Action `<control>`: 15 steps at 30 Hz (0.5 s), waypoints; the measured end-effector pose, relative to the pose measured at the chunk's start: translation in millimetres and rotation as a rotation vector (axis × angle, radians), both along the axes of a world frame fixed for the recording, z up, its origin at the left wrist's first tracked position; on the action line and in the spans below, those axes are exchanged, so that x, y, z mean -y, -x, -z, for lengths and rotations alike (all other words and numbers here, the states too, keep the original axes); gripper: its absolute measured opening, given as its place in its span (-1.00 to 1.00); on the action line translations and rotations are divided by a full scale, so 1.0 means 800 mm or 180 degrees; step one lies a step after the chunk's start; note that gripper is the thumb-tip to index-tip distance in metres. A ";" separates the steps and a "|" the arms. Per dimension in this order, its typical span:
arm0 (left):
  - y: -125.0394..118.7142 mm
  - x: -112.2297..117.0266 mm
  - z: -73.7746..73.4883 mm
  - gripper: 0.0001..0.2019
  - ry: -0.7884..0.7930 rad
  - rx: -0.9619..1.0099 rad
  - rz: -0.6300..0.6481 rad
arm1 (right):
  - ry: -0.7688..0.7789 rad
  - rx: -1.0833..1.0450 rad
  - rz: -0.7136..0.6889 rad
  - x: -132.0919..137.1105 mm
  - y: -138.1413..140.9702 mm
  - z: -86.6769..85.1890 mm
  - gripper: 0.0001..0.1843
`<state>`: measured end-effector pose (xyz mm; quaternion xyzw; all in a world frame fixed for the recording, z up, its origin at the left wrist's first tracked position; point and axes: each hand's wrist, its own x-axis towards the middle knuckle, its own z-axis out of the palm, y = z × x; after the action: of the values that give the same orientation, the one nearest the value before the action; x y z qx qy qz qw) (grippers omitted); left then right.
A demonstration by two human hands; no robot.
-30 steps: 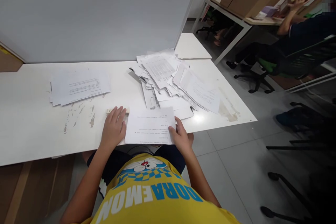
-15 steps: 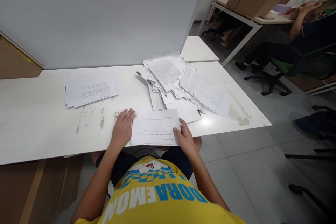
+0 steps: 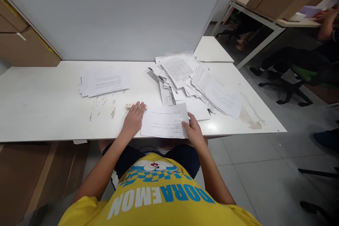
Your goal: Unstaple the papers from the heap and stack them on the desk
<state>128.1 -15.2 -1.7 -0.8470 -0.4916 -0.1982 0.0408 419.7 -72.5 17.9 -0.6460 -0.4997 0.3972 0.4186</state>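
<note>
A printed paper sheet [image 3: 165, 122] lies at the front edge of the white table, its print turned away from me. My right hand [image 3: 195, 129] pinches its right edge, thumb on top and fingers underneath. On the left, my left hand [image 3: 135, 118] rests palm down with its fingers stretched out by the sheet's left edge. A small cream-coloured oblong object [image 3: 129, 106] pokes out from beneath those fingers; its kind is mostly hidden. Beyond the sheet spreads a messy heap of printed papers [image 3: 180, 72]. A smaller, neater paper stack [image 3: 104, 82] sits to the left.
The white table [image 3: 47, 109] has a grey partition [image 3: 119, 17] along its back and worn patches on its surface. Cardboard boxes [image 3: 31, 47] stand at the far left. To the right, another person's arm [image 3: 327, 24] shows at a separate desk, with an office chair [image 3: 291, 84] below.
The whole view has shifted, so the table and papers appear further right and slightly higher. Both hands keep about the same places on the sheet and the cream object.
</note>
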 end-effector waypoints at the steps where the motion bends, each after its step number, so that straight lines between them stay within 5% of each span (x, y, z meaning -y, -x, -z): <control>1: 0.000 0.000 -0.001 -0.41 0.0004 0.0033 0.0005 | -0.0026 0.0048 0.0019 0.003 -0.004 -0.005 -0.38; 8: 0.008 0.017 -0.019 -0.48 0.0041 0.1244 0.0075 | -0.0509 -0.0370 0.0212 0.026 -0.048 -0.045 -0.36; 11: 0.000 0.043 -0.032 -0.43 0.0932 0.2564 0.0070 | -0.0558 -0.0834 0.0445 0.025 -0.038 -0.045 -0.31; 15: -0.016 0.061 -0.050 -0.25 0.1968 0.3657 -0.0160 | -0.0356 -0.1410 0.0619 0.015 0.021 -0.033 -0.35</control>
<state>140.7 -64.1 38.0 -0.5671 -0.4892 -0.4678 -0.4693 403.0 -84.8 44.0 -0.5641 -0.3524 0.4587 0.5892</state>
